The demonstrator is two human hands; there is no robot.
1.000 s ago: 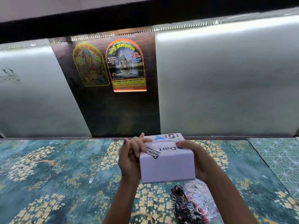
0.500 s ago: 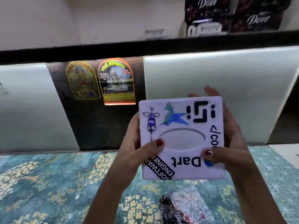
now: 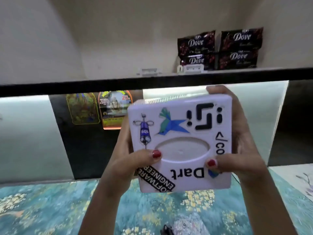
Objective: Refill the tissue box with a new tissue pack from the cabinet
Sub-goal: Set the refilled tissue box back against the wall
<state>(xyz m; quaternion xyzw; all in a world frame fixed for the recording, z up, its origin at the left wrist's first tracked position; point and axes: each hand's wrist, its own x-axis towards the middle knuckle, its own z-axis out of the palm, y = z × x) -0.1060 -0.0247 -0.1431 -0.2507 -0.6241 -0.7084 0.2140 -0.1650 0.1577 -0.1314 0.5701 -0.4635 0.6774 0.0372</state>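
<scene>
Gripping a white square plastic tissue box [image 3: 181,143] from both sides, 2 bare hands hold it up in the centre of the frame with its top face turned toward the camera. The left hand [image 3: 126,156] wraps the box's left edge, its thumb with a red-painted nail pressed on the face just left of the oval opening [image 3: 182,150]. The right hand [image 3: 240,150] clasps the right edge, thumb laid across the face at the opening's lower right and fingertips curled over the upper right corner. Through the oval only a pale flat surface shows. Stickers cover the face: a blue folded-paper bird, a black angular logo, the word "Dart" upside down, and a black "SOFTWARE ENGINEER" strip at the lower left corner.

In the upper right of the frame, 4 dark Dove tissue packs [image 3: 220,48] sit stacked 2 by 2 in the open cabinet, on a pale shelf [image 3: 118,77] with a black front edge. A white plastic clip-like piece [image 3: 193,68] lies just in front of the packs. Below the shelf, frosted pale panels [image 3: 25,133] flank a dark panel bearing 2 colourful arched stickers [image 3: 98,109], partly hidden behind the box. A teal floral-patterned surface [image 3: 42,209] fills the bottom of the frame, blurred, and a crumpled shiny wrapper [image 3: 186,224] lies at the bottom centre.
</scene>
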